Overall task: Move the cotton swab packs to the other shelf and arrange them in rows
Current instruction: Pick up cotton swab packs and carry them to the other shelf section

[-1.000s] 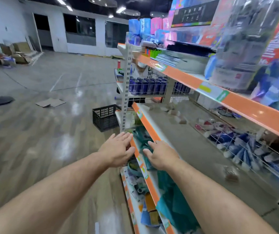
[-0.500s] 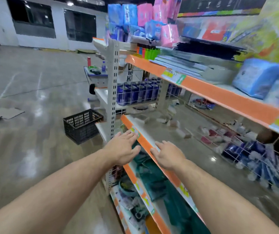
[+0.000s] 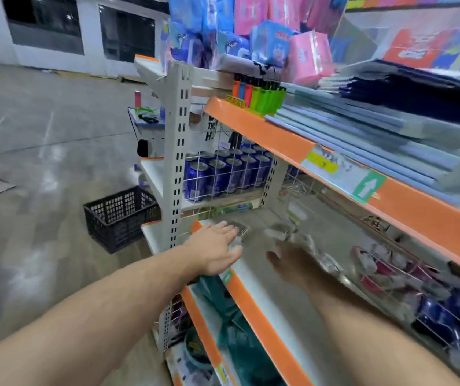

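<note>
Head view: black crate (image 3: 120, 218) is sitting on the floor left of the rack, well apart from the work.

Left hand (image 3: 214, 252) is hovering palm-down over the front corner of the middle shelf (image 3: 287, 324). Its fingers are straight and spread, and it is carrying nothing. The fingertips are sitting right at the nearest pack, but with the blur I can't tell if they're touching.

Cotton swab packs (image 3: 277, 232) are lying loose and scattered on that shelf, small and clear, not in any row. They're sitting between the two hands and just beyond them.

Right hand (image 3: 292, 263) is hanging in the shadow of the upper shelf (image 3: 279, 140). The thumb is out and the fingers look extended. I can't make out anything in it, though it's blurred.

Judgement: the step in hand is gathering, and nothing is picked up yet.

- **Gathering:** I'm suggesting both hands work as flat scoops, herding the packs into one pile before closing on them. The film wrap probably slides and crumples, so pinching the edges of single packs is likely slow.
- **Load size:** Better to take a small stack per trip so none drops off the orange lip.
- **Clearance:** The right hand is working near the wire divider (image 3: 384, 277), with pink and blue goods behind it. Keep the fingers short of it to avoid snagging.
- **Destination:** I can't tell from here which shelf they're going to.
</note>
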Available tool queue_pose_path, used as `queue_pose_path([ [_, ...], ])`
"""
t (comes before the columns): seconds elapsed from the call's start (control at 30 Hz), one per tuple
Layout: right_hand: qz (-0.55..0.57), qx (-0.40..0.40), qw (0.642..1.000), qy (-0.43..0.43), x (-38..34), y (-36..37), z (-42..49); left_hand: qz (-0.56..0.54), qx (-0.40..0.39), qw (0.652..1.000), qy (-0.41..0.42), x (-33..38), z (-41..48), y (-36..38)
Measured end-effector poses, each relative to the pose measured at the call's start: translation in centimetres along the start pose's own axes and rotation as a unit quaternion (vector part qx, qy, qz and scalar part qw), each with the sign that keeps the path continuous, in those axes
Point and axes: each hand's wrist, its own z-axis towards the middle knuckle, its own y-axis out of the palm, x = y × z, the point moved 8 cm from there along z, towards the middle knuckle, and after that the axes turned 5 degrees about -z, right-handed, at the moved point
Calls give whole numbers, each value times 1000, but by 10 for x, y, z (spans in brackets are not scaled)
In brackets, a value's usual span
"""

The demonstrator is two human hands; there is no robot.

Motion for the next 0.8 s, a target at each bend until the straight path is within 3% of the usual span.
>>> queue_pose_path([
  [0.2,-57,-42,996,46,29,42,74,9,-29,999,19,-12,57,12],
  [0.37,25,-19,998,57,19,14,78,7,-79,997,15,-24,102,29],
  [0.5,39,-56,996,51,26,19,105,9,-103,994,35,-32,138,40],
  [0.73,69,-33,974,213,65,13,135,57,-122,988,80,-42,175,54],
  [0.8,65,-21,973,222,69,15,143,47,-124,987,89,-43,180,52],
])
